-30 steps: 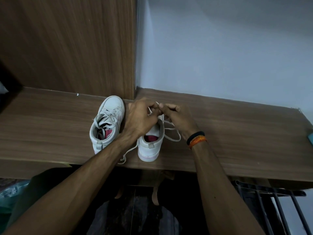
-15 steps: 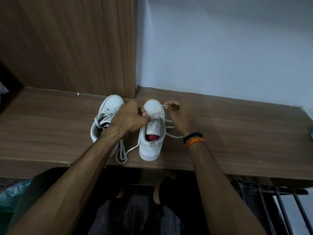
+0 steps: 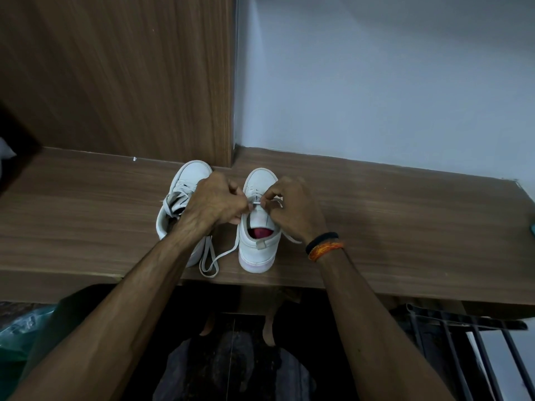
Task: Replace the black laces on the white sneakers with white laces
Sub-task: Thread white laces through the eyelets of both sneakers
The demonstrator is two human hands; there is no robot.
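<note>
Two white sneakers stand side by side on a wooden shelf, toes toward the wall. The left sneaker carries white laces and is partly hidden by my left forearm. The right sneaker shows a red insole. Over its tongue my left hand and my right hand each pinch the white lace, a short taut stretch running between their fingertips. Loose lace ends trail off the shoe, one looping near the shelf's front edge. No black lace is in view.
A wooden panel rises behind the left sneaker and a pale wall behind the right one. Below the shelf are my bare feet on a dark floor, a metal rack at the right and a plastic bag at the left.
My hands came apart from the toe end, then closed in again lower down over the tongue. The right sneaker's toe is now uncovered and the lace is pulled tight between my fingers.
</note>
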